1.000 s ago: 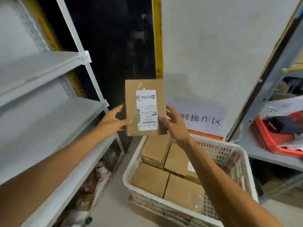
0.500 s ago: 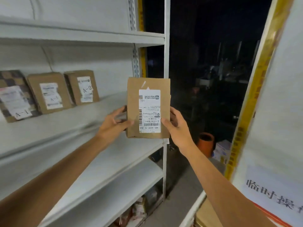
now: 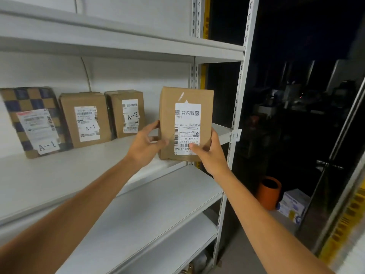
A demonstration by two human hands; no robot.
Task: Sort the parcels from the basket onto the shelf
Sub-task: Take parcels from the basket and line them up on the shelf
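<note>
The parcel (image 3: pixel 186 123) is held between both hands near the right end of the middle shelf (image 3: pixel 79 175), over its front edge. It seems clear of the board, though the hands hide its bottom corners. The left hand (image 3: pixel 145 146) grips the lower left edge, and the right hand (image 3: pixel 210 155) grips the lower right corner with its thumb on the label. The parcel's long axis is upright, its labelled face toward the person and its back toward the rear wall. Three parcels lean along the shelf's back edge: a checked one (image 3: pixel 33 119) and a plain one (image 3: pixel 86 119) marked A-1, then one (image 3: pixel 127 113) marked A-2. A tag (image 3: pixel 236 135) on the right post reads A-1. To do this step well, I would check the label, move the parcel into the gap right of the A-2 one, set its bottom edge down, lean it back label outward, and let go only once it rests steady
</note>
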